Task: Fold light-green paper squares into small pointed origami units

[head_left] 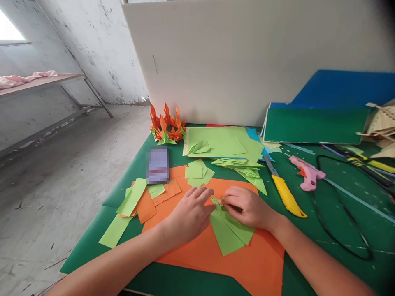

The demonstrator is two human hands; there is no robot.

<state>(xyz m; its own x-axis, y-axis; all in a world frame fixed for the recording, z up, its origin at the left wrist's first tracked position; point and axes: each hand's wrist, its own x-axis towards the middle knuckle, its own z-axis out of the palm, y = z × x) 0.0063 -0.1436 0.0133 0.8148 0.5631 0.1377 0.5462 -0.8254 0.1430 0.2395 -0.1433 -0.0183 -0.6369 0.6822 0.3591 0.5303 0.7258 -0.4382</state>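
My right hand (243, 203) pinches a small folded piece of green paper (218, 204) between thumb and fingers. Beside it on the left, my left hand (191, 209) has curved fingers, with a gap between thumb and forefinger and nothing visible held. Below both hands, several green paper pieces (230, 236) lie overlapped on a large orange sheet (191, 253). Further back stands a folded orange paper crown (166, 125) with green leaf shapes around its base.
A phone-like blurred rectangle (158, 165) lies left of a green paper stack (216, 139). Orange and green strips (131, 197) are scattered nearby. On the right are a yellow utility knife (286, 195), a pink glue gun (307, 174) with black cord, and pliers (367, 164).
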